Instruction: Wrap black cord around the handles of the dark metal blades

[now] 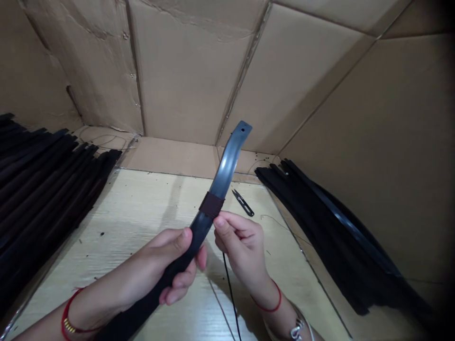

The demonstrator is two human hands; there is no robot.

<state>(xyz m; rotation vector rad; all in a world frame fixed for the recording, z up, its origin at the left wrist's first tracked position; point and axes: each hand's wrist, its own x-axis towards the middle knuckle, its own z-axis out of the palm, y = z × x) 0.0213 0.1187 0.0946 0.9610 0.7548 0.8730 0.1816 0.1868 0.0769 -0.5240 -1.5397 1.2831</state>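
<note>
My left hand (167, 265) grips a curved blue-grey strip (227, 166) low down, where its lower length is sleeved in black (142, 303). The strip's bare upper end has a small hole. A dark brown wrapped band (212, 204) circles the strip just above my right hand (238, 241), whose pinched fingertips sit at the band's lower edge. A thin black cord (229, 289) rises from the table and disappears behind that hand. What the fingertips pinch is partly hidden. Small black thread snips (242, 202) lie on the table just beyond my right hand.
A pile of black strips (42, 180) lies at the left, and another pile (337, 232) lies at the right. A pale wood-grain tabletop (124, 222) lies between them, with thin threads on it. Cardboard walls (185, 71) stand behind and beside it.
</note>
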